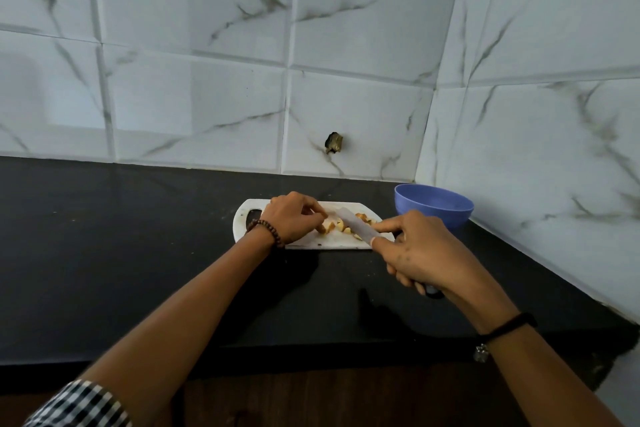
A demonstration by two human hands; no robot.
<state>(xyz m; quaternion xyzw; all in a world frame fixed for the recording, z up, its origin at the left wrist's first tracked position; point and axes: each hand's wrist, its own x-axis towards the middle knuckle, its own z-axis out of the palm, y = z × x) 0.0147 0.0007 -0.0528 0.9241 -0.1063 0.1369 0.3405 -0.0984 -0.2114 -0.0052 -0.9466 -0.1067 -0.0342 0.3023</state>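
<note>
Now your left hand point(292, 217) rests on the white cutting board point(311, 243), its fingers curled down and pinching the cut fruit pieces point(337, 226) that lie just under its fingertips. Your right hand point(419, 253) grips the knife point(353, 224) by its dark handle, with the forefinger stretched along the back of the blade. The blade slants across the pieces, its tip close to your left fingers. A blue bowl point(433, 206) stands just beyond your right hand, near the corner of the room.

The board lies on a black countertop point(121, 236), which runs wide to the left of your left hand and ends in a straight front edge below your forearms, with dark wood point(311, 402) under it. White tiles point(207, 62) with grey marble veins cover the wall beyond your hands and the side wall to the right of your right hand. A small rough hole point(334, 142) breaks one tile above your left hand. A beaded bracelet point(268, 230) rings your left wrist, and a black cord point(509, 324) rings your right.
</note>
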